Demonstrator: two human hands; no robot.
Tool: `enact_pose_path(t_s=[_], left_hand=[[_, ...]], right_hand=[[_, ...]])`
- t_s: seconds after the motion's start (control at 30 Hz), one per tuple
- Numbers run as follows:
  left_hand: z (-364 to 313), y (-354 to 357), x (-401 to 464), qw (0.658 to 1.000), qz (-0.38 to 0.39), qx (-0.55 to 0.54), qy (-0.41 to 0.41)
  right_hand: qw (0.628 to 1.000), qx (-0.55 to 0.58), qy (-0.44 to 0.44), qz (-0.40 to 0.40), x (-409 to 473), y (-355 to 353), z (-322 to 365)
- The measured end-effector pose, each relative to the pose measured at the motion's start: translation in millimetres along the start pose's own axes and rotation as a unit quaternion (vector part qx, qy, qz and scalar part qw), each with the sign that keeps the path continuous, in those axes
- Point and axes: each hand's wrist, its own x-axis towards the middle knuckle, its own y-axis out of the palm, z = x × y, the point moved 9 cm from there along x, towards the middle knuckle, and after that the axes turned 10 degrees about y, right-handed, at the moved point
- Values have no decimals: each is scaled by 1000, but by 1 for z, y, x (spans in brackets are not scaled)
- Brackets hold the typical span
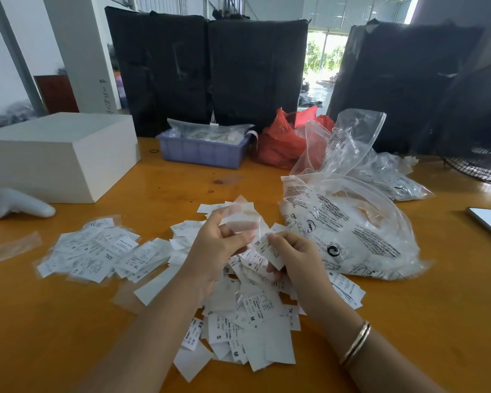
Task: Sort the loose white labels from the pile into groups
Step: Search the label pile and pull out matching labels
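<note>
**Labels Mid-Sort, One Between Two Hands**

The left hand (219, 245) was raised over the pile, its fingers curled round a small clear sleeve (238, 218) — thin, translucent film. The right hand (298, 256) pinched a white label (270, 251) by its edge, just beside the left fingertips; "XL" could be read on it.

Beneath both hands lay the loose pile (247, 321) on the orange table (408, 336), slips overlapping at every angle. Sizes showed on several: "S", "XS", "M", "XL". To the left, slightly apart, a flatter group (97, 251) had formed, where "XXL" and "XL" were legible.

These slips looked very light and limp, probably slick against each other, so a pinch at a free corner or short edge should lift one without dragging its neighbours; a draught could scatter them.

Right of the pile sat a clear printed bag (352, 236) — its small text was too fine to read, though a round recycling-style mark showed. Further back stood a blue tray (201, 151), a red bag (281, 140) and a white box (54, 154).
</note>
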Motion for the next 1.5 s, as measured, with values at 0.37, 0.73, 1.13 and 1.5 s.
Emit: enact_pose_path(t_s=[0.37,0.73,1.13,1.5], left_hand=[[8,-1,-1,995,-35,-86,-44],[16,-9,-4,989,-83,-88,-84],[10,-4,-6,995,-46,-42,-77],[11,-15,-6,991,-105,-37,-78]], right_hand=[[993,-95,-64,18,-9,13,12],[988,-129,-69,46,-11,18,17],[988,-125,-85,35,-11,12,25],[976,-189,-87,67,-13,19,22]])
